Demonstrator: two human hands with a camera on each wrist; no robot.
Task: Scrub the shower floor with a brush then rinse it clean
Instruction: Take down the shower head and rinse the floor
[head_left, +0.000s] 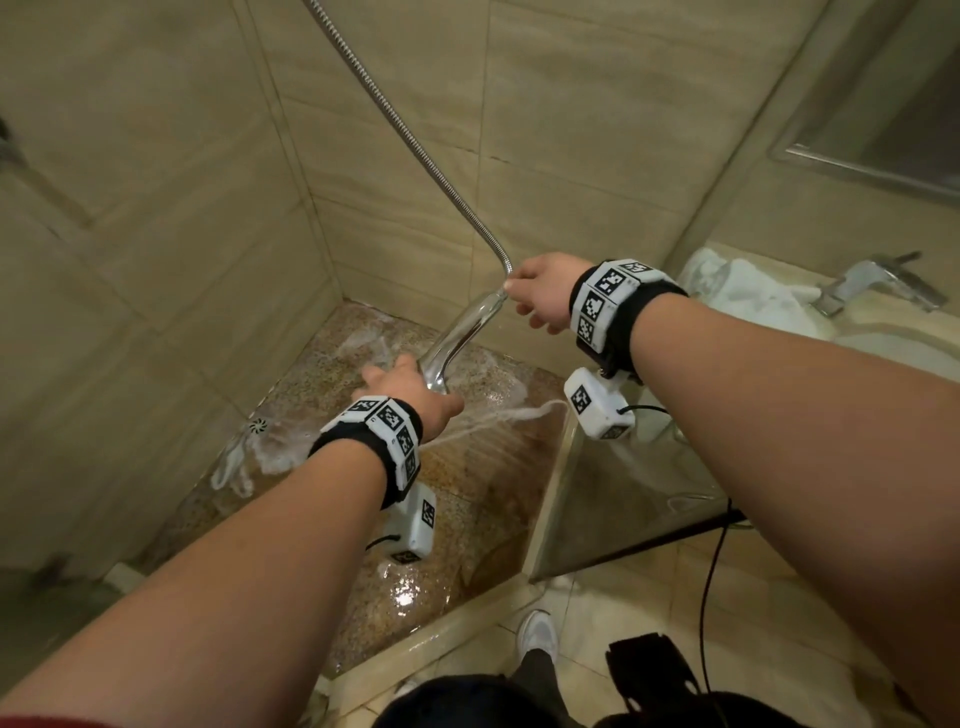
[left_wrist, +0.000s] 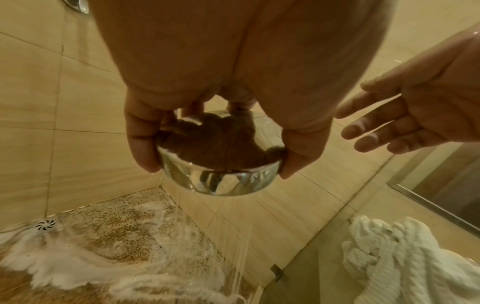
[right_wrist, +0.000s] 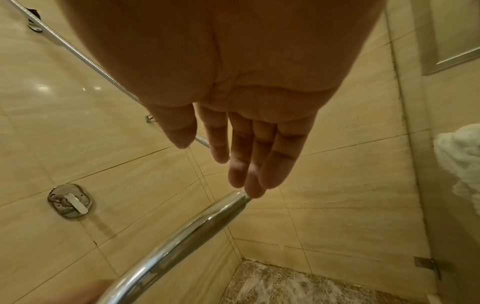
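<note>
My left hand (head_left: 400, 384) grips the round chrome shower head (left_wrist: 221, 170) by its rim, thumb and fingers on opposite sides, face down over the shower floor (head_left: 467, 493). Thin water streams (left_wrist: 244, 257) fall from it. White foam (left_wrist: 103, 257) lies in streaks over the wet speckled floor. The head's chrome handle (head_left: 462, 332) rises to the metal hose (head_left: 415, 140). My right hand (head_left: 540, 296) is at the handle's upper end with straight fingers (right_wrist: 249, 164) that hold nothing. No brush is in view.
A round drain (head_left: 258, 426) sits in the floor's left corner. A chrome valve lever (right_wrist: 69, 200) is on the tiled wall. A glass partition (head_left: 623, 493) bounds the shower on the right. Beyond it lie a white towel (head_left: 753, 296) and a basin tap (head_left: 878, 283).
</note>
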